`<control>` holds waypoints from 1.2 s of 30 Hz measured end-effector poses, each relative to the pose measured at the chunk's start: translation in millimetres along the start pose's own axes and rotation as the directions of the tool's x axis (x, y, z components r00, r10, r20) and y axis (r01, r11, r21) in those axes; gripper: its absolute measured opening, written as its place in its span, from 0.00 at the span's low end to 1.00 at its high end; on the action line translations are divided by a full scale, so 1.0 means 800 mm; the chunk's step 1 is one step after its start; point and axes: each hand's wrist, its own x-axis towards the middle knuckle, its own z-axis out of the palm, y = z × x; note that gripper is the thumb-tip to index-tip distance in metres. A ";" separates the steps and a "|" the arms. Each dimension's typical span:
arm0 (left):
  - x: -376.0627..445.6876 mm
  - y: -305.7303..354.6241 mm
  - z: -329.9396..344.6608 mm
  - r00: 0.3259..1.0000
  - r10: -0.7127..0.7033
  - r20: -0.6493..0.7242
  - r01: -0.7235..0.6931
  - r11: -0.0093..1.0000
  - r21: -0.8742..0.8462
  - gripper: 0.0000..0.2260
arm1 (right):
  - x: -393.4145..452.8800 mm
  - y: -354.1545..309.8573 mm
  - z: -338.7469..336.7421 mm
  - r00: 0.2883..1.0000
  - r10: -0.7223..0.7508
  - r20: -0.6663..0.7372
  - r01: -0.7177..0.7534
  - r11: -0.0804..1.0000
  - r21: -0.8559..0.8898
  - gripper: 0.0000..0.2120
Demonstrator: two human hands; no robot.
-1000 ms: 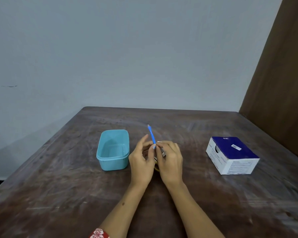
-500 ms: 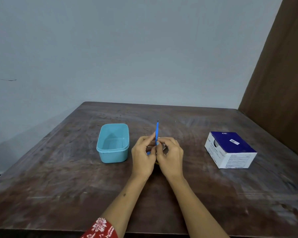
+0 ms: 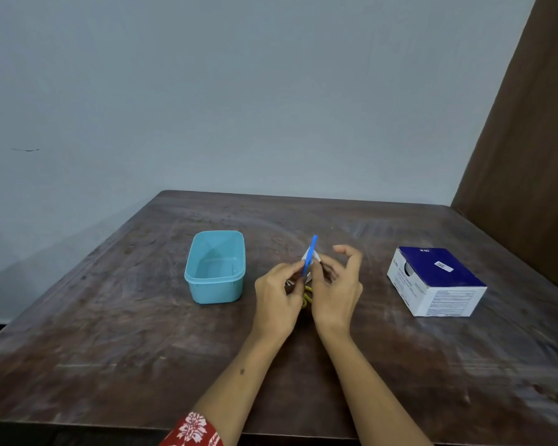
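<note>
left hand [image 3: 276,297] pinches blue stick [image 3: 310,255] | yellow piece [image 3: 307,298] below mostly hidden

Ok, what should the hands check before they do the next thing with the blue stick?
1. Left hand pinches the blue stick: ok.
2. Right hand grips the white wrapper: cannot tell.
3. Teal tub upright, open, beside the left hand: ok.
4. Blue and white box clear of both hands: ok.
5. Yellow thing under the hands identified: cannot tell.
</note>
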 end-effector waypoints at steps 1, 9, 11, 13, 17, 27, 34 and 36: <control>0.000 0.000 0.000 1.000 0.004 -0.004 -0.004 1.000 0.005 0.15 | -0.001 -0.001 0.001 1.000 -0.003 0.008 0.003 1.000 0.006 0.18; 0.001 -0.002 -0.004 0.991 -0.137 0.010 0.137 0.982 -0.127 0.14 | -0.009 0.003 0.003 0.983 -0.159 0.090 0.163 0.986 -0.036 0.11; 0.002 -0.003 -0.005 0.987 -0.161 0.011 0.161 0.979 -0.122 0.15 | -0.008 0.004 0.004 0.985 -0.142 0.102 0.146 0.989 -0.038 0.11; 0.002 -0.005 -0.005 0.984 -0.179 0.015 0.179 0.978 -0.111 0.15 | -0.007 0.007 0.005 0.988 -0.109 0.109 0.113 0.993 -0.030 0.11; 0.002 -0.006 -0.004 0.984 -0.180 0.005 0.179 0.977 -0.114 0.14 | -0.005 0.009 0.006 0.991 -0.103 0.085 0.111 0.990 -0.091 0.09; 0.003 -0.009 0.001 0.984 -0.180 0.022 0.181 0.975 -0.127 0.14 | -0.003 0.006 0.006 0.994 -0.070 0.085 0.080 0.990 -0.112 0.05; -0.001 -0.003 0.000 0.987 -0.130 0.098 0.139 0.987 -0.085 0.15 | -0.003 0.003 0.005 0.992 -0.126 0.021 0.128 0.981 -0.147 0.05; -0.002 -0.001 -0.001 0.988 -0.116 0.101 0.124 0.989 -0.084 0.15 | -0.003 0.001 0.005 0.991 -0.128 0.022 0.130 0.980 -0.153 0.04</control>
